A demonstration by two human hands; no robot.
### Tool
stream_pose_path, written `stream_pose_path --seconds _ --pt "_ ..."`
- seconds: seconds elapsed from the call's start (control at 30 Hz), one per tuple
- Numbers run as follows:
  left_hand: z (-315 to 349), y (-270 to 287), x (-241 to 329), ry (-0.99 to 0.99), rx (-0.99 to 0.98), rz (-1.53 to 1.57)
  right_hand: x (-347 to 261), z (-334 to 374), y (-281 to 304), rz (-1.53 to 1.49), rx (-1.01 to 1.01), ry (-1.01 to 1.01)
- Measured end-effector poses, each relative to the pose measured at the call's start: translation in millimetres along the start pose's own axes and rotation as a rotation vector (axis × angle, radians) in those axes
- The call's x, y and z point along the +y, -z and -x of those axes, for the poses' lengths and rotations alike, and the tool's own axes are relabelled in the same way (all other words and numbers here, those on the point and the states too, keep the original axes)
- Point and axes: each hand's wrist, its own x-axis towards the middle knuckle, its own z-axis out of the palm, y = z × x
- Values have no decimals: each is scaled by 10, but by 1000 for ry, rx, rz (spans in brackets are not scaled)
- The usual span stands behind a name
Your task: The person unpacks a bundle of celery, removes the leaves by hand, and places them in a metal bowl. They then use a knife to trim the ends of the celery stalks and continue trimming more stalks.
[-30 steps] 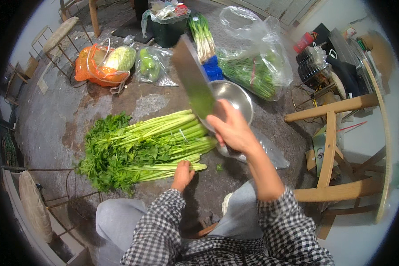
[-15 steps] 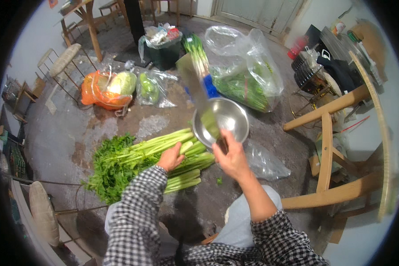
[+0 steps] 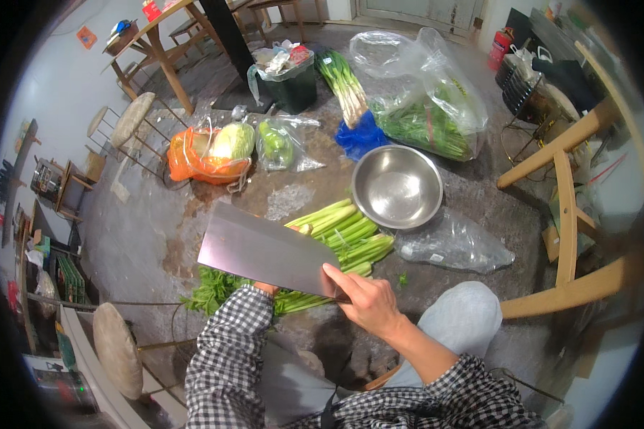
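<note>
My right hand grips a cleaver near the heel of its broad blade, which is raised flat side up over the celery and points left. Little of the handle shows. Bunches of celery lie on the floor, stalk ends toward the steel bowl and leafy tops to the left. Behind the blade is my left hand, with only a bit by the cuff showing; its fingers and anything in them are hidden. A shiny steel bowl stands just beyond the stalk ends, with nothing visible in it.
Beyond lie an orange net bag with a cabbage, bagged green peppers, spring onions, and leafy greens in clear plastic. A crumpled clear bag is right of the celery. A wooden chair stands right, a bin behind.
The cleaver has swung from upright by the bowl to lying flat across the celery, covering my left hand. The whole view has shifted, with the scene turned slightly.
</note>
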Motion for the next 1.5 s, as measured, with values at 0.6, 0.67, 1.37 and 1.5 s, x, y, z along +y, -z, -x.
stream_pose_path --seconds 0.6,0.67,1.37,1.5 --pt "-95 -145 -225 -79 124 27 56 -70 -162 -85 77 -33" --pt "-99 -80 -87 -19 227 143 123 -29 -251 -121 83 -55" --pt "-132 1054 2771 -357 156 -82 308 -744 -236 -964 -105 -180" --pt "-467 390 2849 -407 46 -315 -59 -944 730 -785 -209 -166"
